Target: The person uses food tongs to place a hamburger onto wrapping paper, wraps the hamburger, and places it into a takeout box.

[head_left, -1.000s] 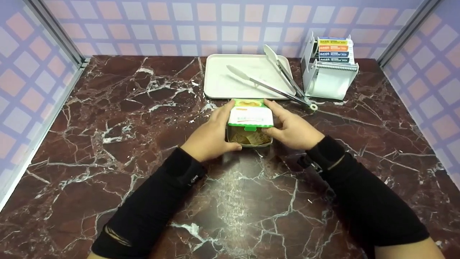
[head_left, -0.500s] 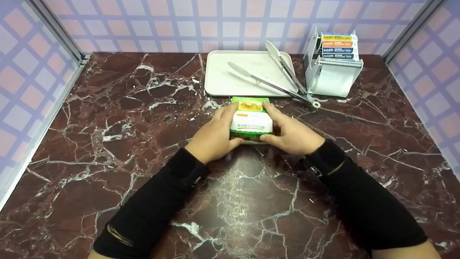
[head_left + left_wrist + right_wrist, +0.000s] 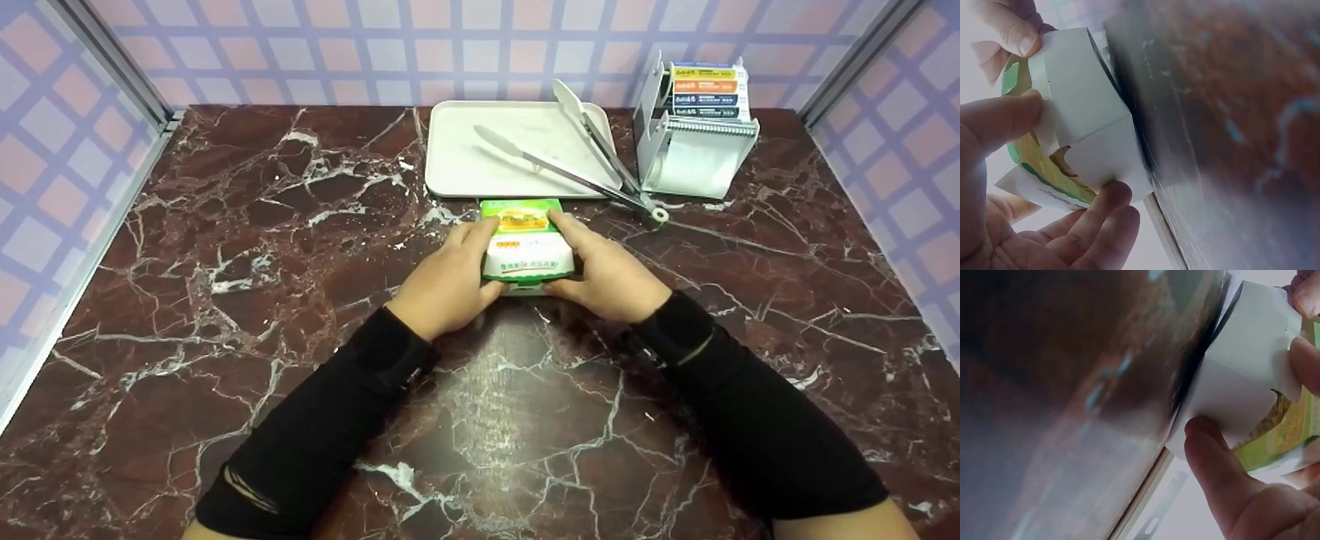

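A green and white paper burger box with a burger picture on its lid sits on the marble-patterned table, between both hands. My left hand grips its left side, the thumb at the front edge and the fingers along the side. On the opposite side, my right hand holds the box the same way, thumb at the front. The lid lies nearly down over the base. In the left wrist view a gap shows at the side of the white base, and brown contents show through the gap at the base in the right wrist view.
Behind the box lies a white tray. Spread metal tongs rest across it, their hinge end past its front right corner. A white label dispenser with colored label rolls stands at the back right. Checkered walls enclose the table.
The lid has swung down toward the front, covering the brown contents seen earlier in the head view. Both hands stay around the box, their thumbs now near the front flap.
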Tool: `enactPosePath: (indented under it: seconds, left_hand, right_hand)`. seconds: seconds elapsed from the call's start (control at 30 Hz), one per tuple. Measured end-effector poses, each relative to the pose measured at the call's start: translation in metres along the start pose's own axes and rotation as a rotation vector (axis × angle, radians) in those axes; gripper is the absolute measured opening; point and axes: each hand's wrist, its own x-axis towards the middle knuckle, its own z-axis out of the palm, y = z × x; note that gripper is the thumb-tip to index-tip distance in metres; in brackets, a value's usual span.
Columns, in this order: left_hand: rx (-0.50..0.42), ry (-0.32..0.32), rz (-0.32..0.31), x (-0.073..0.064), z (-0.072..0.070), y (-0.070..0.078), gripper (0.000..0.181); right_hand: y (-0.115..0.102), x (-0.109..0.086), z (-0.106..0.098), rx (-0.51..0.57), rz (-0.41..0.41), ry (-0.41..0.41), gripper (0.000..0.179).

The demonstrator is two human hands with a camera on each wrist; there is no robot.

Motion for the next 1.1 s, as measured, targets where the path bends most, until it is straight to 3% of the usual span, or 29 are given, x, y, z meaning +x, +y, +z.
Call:
enactPosePath:
  seconds: [0.5, 1.1]
  left_hand:
    - [-0.027, -0.015, -0.026, 0.001, 0.0, 0.002, 0.092]
    - [-0.021, -0.014, -0.031, 0.001, 0.001, 0.003, 0.092]
  right_hand:
    - [-0.011, -0.002, 0.002, -0.042, 0.098, -0.012, 0.1]
    - [-0.017, -0.003, 0.009, -0.101, 0.101, -0.01, 0.102]
